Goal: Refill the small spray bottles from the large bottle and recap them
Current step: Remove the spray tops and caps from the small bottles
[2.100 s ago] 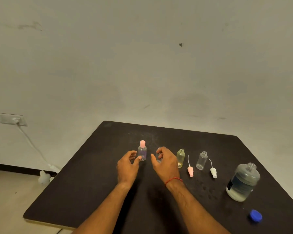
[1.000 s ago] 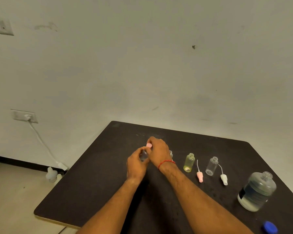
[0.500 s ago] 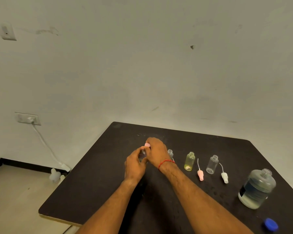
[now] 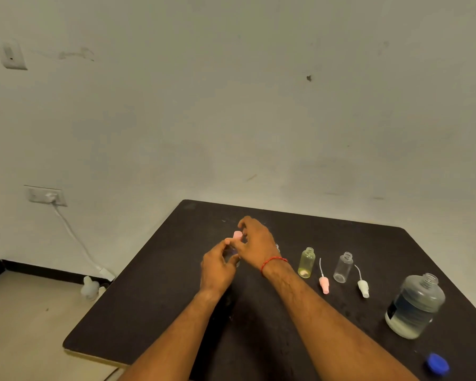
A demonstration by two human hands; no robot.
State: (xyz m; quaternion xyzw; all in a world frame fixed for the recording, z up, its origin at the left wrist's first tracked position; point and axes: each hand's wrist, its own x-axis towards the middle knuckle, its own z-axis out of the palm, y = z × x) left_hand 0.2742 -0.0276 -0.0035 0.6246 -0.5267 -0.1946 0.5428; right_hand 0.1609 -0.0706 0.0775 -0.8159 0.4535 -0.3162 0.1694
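Steadying the small spray bottle (image 4: 233, 256) just below frame centre in the left hand (image 4: 217, 268), fingers curled round it, while pinching its pink cap (image 4: 237, 235) with the right hand (image 4: 255, 244) (seemingly to twist it).

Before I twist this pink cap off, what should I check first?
1. Left hand holds the small bottle: ok.
2. Right hand pinches the pink cap: ok.
3. Cap already loosened: cannot tell.
4. Large bottle upright and uncapped for pouring: ok.
5. Yellow bottle and clear bottle upright and open: ok.
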